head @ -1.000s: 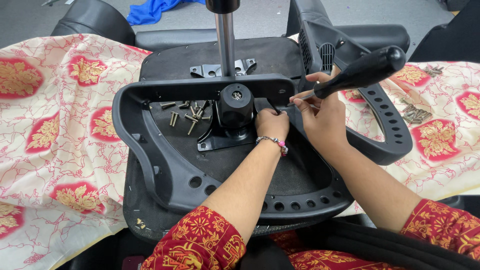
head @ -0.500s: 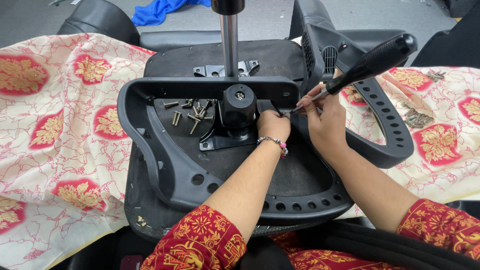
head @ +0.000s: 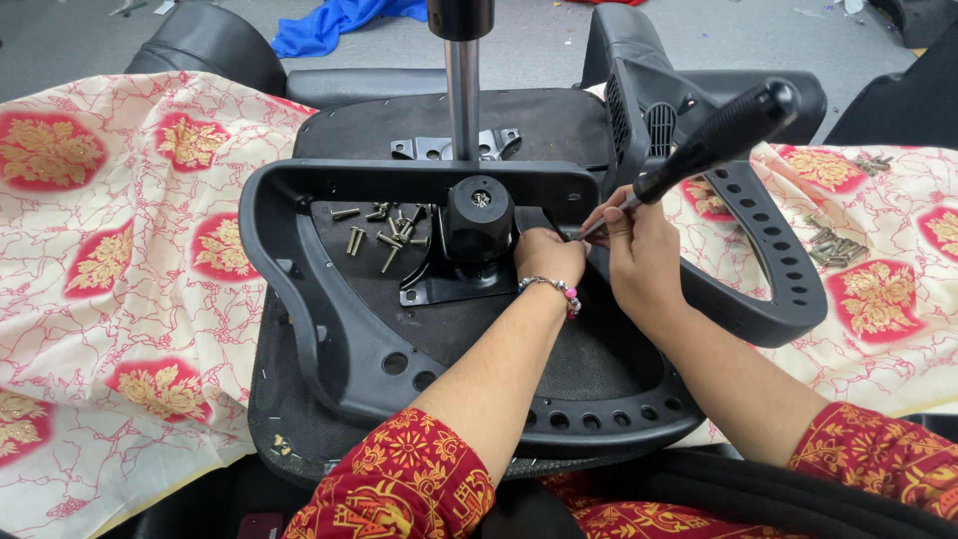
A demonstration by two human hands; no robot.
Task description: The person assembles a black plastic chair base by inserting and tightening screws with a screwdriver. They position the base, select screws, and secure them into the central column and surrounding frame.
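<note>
The right hand [head: 639, 255] grips a screwdriver [head: 714, 140] at the frame [head: 299, 289], the left hand [head: 549, 258] pinches beside its tip — loose screws [head: 384, 235] lie unused, so fastening seems unfinished.

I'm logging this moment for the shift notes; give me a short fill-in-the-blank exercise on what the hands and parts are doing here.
1. The right hand holds a screwdriver with a ____ handle.
2. The left hand rests just right of the round black knob and wears a beaded ____ at the wrist.
3. The loose screws lie on the black chair base, to the ____ of the knob.
4. The cloth beneath is cream with ____ floral patches.

Missing words: black; bracelet; left; red
</note>
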